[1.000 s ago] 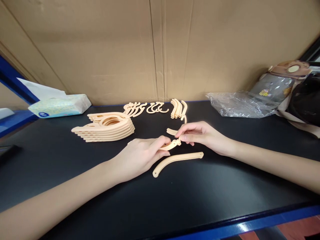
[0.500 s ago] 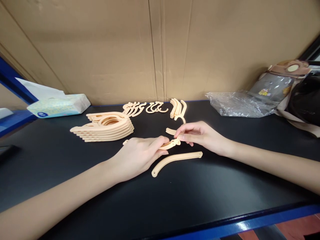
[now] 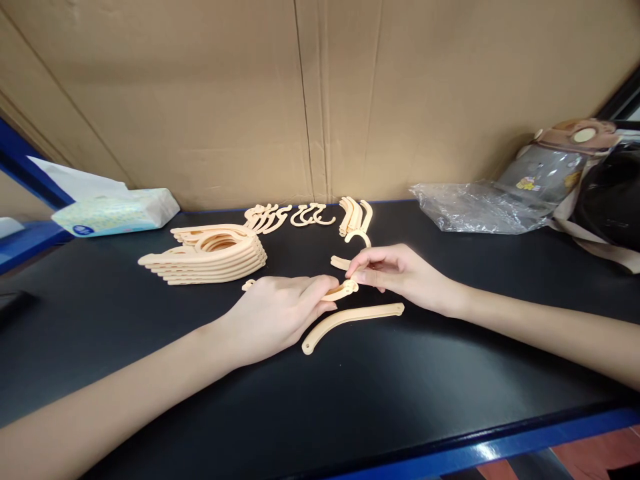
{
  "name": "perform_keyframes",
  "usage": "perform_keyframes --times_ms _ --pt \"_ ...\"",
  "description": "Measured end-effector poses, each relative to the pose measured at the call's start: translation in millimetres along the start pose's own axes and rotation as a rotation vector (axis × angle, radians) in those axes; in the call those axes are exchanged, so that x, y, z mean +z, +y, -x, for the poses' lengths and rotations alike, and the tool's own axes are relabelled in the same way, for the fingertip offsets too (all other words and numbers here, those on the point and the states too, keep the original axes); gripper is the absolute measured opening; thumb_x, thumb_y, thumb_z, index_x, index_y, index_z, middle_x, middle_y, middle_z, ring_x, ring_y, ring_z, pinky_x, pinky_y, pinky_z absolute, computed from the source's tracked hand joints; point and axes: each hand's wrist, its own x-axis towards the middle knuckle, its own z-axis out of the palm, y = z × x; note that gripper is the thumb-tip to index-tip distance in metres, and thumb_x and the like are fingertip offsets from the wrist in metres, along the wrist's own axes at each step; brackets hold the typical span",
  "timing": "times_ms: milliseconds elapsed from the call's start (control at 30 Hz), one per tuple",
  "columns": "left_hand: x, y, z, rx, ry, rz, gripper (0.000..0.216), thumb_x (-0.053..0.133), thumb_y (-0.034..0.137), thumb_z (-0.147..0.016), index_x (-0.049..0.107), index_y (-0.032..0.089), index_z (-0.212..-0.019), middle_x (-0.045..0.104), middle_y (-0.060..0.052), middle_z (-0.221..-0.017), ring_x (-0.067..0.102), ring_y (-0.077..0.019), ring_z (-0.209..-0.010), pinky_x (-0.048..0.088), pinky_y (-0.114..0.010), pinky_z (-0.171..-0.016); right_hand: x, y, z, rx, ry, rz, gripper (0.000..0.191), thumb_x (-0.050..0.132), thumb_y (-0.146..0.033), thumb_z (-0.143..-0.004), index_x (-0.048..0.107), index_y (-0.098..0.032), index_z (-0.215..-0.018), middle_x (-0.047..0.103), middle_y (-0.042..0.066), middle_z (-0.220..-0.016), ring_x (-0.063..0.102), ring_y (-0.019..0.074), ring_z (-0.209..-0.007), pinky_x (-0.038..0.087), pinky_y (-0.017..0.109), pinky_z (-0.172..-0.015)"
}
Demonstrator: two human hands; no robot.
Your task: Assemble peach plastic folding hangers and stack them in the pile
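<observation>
My left hand [image 3: 280,313] is closed around a pale beige hanger arm [image 3: 343,291], whose far left tip shows beyond the knuckles. Fingers of my right hand [image 3: 395,270] pinch at the arm's right end, on what looks like a hanger hook [image 3: 359,235]; its curved top rises behind the fingers, which hide its middle. Just in front of both hands lies a loose hanger arm [image 3: 353,317], bent, with a hole at each end. Behind the right fingers, another beige piece [image 3: 341,263] is partly covered.
Left of centre sits a stack of hangers [image 3: 215,260]. Farther back are several curved pieces [image 3: 267,217], hooks [image 3: 313,214] and hanger arms [image 3: 355,216]. A tissue pack [image 3: 117,212] stands left; a plastic bag [image 3: 475,208] and bottle [image 3: 545,167] are right, before a cardboard wall [image 3: 200,100].
The hook's curved top has shifted slightly left and shows a little more beside my right fingers. Both hands keep their grip; the view has moved very slightly.
</observation>
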Motion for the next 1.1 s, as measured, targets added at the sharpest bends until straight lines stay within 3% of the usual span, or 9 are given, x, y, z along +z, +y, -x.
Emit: perform_keyframes --times_ms 167,367,567,833,1100 --pt "-0.8 0.5 -0.9 -0.011 -0.002 -0.004 0.026 0.03 0.029 -0.103 0.053 0.017 -0.099 0.068 0.002 -0.074 0.063 -0.0133 -0.055 0.036 -0.024 -0.046 0.9 1.0 0.4 -0.026 0.025 0.043 0.018 0.063 -0.035 -0.086 0.068 -0.018 -0.088 0.064 0.0 -0.081 0.059 0.0144 -0.083 0.044 0.029 -0.079" --pt "-2.1 1.9 -2.8 -0.03 -0.014 0.0 0.024 0.033 0.029 -0.102 0.053 0.017 -0.099 0.067 0.003 -0.072 0.062 -0.0132 -0.054 0.034 -0.024 -0.044 1.4 -0.4 2.8 -0.062 0.051 0.16 0.02 0.059 -0.035 -0.089 0.067 -0.018 -0.088 0.059 0.0 -0.077 0.047 0.0108 -0.066 0.037 0.025 -0.061" --pt "-1.5 1.8 -1.6 -0.026 -0.035 -0.013 0.026 0.032 0.028 -0.103 0.055 0.017 -0.1 0.07 0.001 -0.078 0.065 -0.0141 -0.059 0.038 -0.025 -0.047 1.9 -1.4 4.4 -0.078 0.063 0.198 0.02 0.058 -0.037 -0.09 0.066 -0.018 -0.086 0.049 -0.003 -0.067 0.037 0.0098 -0.059 0.03 0.025 -0.054" --pt "-3.3 3.0 -1.5 -0.027 -0.06 -0.012 0.029 0.029 0.029 -0.103 0.055 0.017 -0.096 0.069 0.002 -0.072 0.063 -0.0137 -0.053 0.035 -0.025 -0.043 1.4 -0.9 4.3 -0.063 0.051 0.167 0.015 0.059 -0.031 -0.088 0.063 -0.018 -0.083 0.043 -0.006 -0.06 0.038 0.0093 -0.057 0.035 0.026 -0.059" --pt "-4.4 3.6 -2.4 -0.082 -0.111 0.016 0.029 0.027 0.031 -0.103 0.052 0.017 -0.094 0.066 0.003 -0.066 0.059 -0.0137 -0.048 0.028 -0.023 -0.041 1.5 -1.3 0.9 -0.049 0.007 0.106 0.018 0.058 -0.034 -0.089 0.063 -0.017 -0.084 0.061 -0.001 -0.076 0.056 0.0123 -0.071 0.041 0.027 -0.067"
